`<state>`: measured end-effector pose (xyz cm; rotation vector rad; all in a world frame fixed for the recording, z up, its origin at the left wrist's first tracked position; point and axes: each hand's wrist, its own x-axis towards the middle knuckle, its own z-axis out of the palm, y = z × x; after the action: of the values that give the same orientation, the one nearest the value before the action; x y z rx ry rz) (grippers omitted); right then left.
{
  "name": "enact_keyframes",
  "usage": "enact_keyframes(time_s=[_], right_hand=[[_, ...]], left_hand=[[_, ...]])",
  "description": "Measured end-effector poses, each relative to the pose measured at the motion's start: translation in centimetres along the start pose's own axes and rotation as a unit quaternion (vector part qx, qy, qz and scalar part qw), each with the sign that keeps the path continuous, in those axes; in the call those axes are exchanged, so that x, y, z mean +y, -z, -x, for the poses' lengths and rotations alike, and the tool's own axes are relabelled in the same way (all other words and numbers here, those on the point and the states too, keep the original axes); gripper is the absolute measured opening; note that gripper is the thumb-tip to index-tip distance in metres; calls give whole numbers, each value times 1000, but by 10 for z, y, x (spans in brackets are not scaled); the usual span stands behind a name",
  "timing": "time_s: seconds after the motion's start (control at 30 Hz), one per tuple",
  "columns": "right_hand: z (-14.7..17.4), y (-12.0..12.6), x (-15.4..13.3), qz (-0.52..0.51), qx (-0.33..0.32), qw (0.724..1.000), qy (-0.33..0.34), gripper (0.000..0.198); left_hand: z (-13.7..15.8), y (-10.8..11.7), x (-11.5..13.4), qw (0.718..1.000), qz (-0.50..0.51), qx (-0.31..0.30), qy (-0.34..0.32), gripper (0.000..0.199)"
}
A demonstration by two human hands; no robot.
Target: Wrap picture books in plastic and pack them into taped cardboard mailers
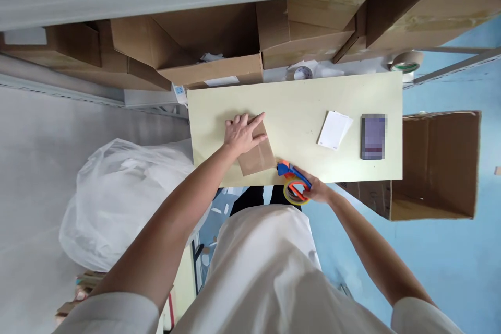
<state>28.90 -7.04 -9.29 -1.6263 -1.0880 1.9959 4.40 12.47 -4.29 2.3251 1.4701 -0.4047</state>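
Observation:
A small brown cardboard box (257,160) lies on the pale table (297,115), slightly turned. My left hand (243,134) rests on its upper part with the fingers spread. My right hand (316,188) is closed around a blue and orange tape dispenser (294,176) that carries a roll of yellowish tape. The dispenser's blue head is close to the box's lower right corner; whether it touches cannot be told. White paper slips (334,129) lie on the table to the right, and beyond them a dark, blurred-out flat device (373,136).
Large cardboard boxes (211,70) line the shelf behind the table. Tape rolls stand there, one white (302,73) and one brown (407,61). An open carton (436,167) is at the right. A white plastic bag (125,198) bulges at the left.

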Motion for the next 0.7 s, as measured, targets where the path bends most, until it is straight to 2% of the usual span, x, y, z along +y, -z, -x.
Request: enact_keyframes(time_s=[0.07,0.13,0.23,0.33,0.37,0.43,0.5,0.57,0.6,0.7], right_hand=[[13,-27,15,-39,14,999,-6,92],[13,-51,19,-91,45,995,-13,92],[-7,-65,2,-154,122,980,2,93],[-41,-39,-33,-157,201,966,40,89],[-52,-23,-46,-148,192,969,48,86],[-72,9,-70,-133,145,979,54,85],[-85,34,-86,-118,91,988,40,83],[-92,44,-92,-108,56,992,29,81],[-93,45,-92,-105,51,993,29,81],[-87,37,-83,-100,73,991,41,80]], left_hand=[[-1,-2,1,1000,9,-1,2,69],[-1,-5,1,1000,19,6,24,71],[4,-12,-4,991,46,26,122,73],[14,-14,-13,978,73,28,193,79],[16,-13,-16,979,70,31,189,83],[18,-7,-21,989,41,38,134,93],[14,1,-22,998,5,38,46,96],[6,6,-21,999,-10,32,-19,93],[2,7,-19,999,-9,30,-31,91],[-5,5,-17,1000,1,25,-18,89]])
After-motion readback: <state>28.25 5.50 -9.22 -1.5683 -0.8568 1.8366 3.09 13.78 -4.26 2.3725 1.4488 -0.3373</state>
